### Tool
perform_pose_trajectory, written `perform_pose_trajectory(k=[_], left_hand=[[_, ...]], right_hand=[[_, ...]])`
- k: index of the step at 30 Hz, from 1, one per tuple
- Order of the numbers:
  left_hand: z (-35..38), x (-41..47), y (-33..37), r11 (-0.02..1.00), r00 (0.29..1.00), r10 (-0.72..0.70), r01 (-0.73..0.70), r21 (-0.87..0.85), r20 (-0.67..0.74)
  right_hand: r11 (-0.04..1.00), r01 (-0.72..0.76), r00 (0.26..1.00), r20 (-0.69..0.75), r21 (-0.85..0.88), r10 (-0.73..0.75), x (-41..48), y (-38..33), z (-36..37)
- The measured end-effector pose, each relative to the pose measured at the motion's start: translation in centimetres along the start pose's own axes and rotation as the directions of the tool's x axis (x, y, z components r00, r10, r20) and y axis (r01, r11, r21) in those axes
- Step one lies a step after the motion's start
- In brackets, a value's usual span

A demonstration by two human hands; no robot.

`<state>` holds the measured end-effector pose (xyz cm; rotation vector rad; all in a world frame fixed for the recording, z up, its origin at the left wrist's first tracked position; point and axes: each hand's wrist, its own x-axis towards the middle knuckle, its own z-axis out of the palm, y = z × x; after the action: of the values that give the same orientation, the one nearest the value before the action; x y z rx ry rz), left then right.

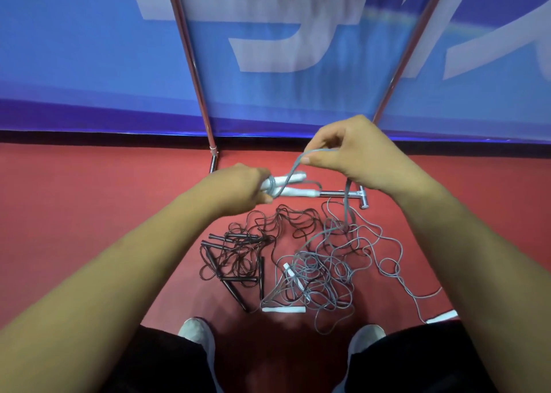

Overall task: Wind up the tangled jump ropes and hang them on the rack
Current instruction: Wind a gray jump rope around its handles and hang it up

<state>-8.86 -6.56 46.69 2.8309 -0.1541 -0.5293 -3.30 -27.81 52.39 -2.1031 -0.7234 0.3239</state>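
Observation:
My left hand (243,188) grips two white jump-rope handles (293,188) held side by side, with grey cord looped round their near end. My right hand (347,152) pinches a loop of the same grey cord (298,161) above the handles; the cord drops from it to the floor. Below lies a tangled pile of grey rope (323,269) with more white handles (284,309). To its left is a tangle of black ropes (238,258) with black handles. The metal rack's poles (192,64) rise behind my hands.
The rack's chrome foot bar (343,195) lies on the red floor (89,207) just beyond the handles. A blue banner wall (74,64) stands right behind the rack. My shoes (198,334) are near the ropes at the bottom.

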Motion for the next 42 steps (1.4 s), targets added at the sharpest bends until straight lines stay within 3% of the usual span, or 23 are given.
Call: perform_pose_trajectory(k=[5,9,11,14,17,23,26,29,31,33,38,42], left_hand=[[0.4,-0.6,1.6,0.967,0.952,0.254,-0.251,-0.041,0.170],[-0.1,-1.1,1.5,0.868,0.888,0.442,-0.388,-0.309,0.127],[0.0,-1.3,1.6,0.744,0.875,0.483,-0.390,-0.543,0.032],[-0.1,-1.6,1.8,0.385,0.858,0.508,-0.306,-0.870,-0.077],[-0.8,-1.5,1.7,0.128,0.891,0.397,-0.292,-0.948,-0.221],[-1.7,-0.8,1.9,-0.043,0.970,0.056,-0.234,-0.971,-0.236],[-2.2,-0.6,1.8,-0.077,0.973,-0.055,-0.228,-0.971,-0.224],[-3.3,-0.4,0.4,-0.230,0.956,-0.123,-0.287,-0.930,-0.265],[-3.8,-0.4,-1.1,-0.218,0.948,-0.139,-0.311,-0.925,-0.286],[-3.8,-0.6,-2.0,-0.120,0.951,-0.117,-0.298,-0.947,-0.285],[-3.1,-0.1,-2.0,-0.007,0.959,-0.164,-0.235,-0.972,-0.231],[-2.6,0.3,-2.5,0.153,0.938,-0.239,-0.219,-0.964,-0.251]], right_hand=[[0.989,0.024,0.994,-0.106,-0.148,-0.040,0.3,0.7,0.3],[0.989,-0.026,0.985,-0.175,-0.143,0.000,0.6,1.7,-0.1],[0.994,-0.066,0.982,-0.183,-0.085,0.049,0.8,2.3,-0.4],[0.992,-0.126,0.980,-0.156,0.005,0.125,1.0,2.8,-0.7],[0.992,-0.124,0.978,-0.165,0.011,0.124,0.9,2.8,-0.7],[0.963,-0.183,0.977,-0.071,0.199,0.200,0.9,2.3,0.3],[0.953,-0.198,0.978,-0.024,0.230,0.209,0.9,2.1,0.5],[0.959,-0.229,0.973,0.004,0.166,0.232,0.4,2.2,0.3],[0.965,-0.216,0.976,0.020,0.147,0.216,0.0,2.4,0.0],[0.971,-0.185,0.983,0.021,0.153,0.184,-0.3,2.2,-0.3],[0.989,-0.144,0.990,0.000,-0.024,0.144,-0.6,1.7,-1.0],[0.979,-0.139,0.990,-0.054,-0.148,0.132,-0.7,2.0,-1.6]])
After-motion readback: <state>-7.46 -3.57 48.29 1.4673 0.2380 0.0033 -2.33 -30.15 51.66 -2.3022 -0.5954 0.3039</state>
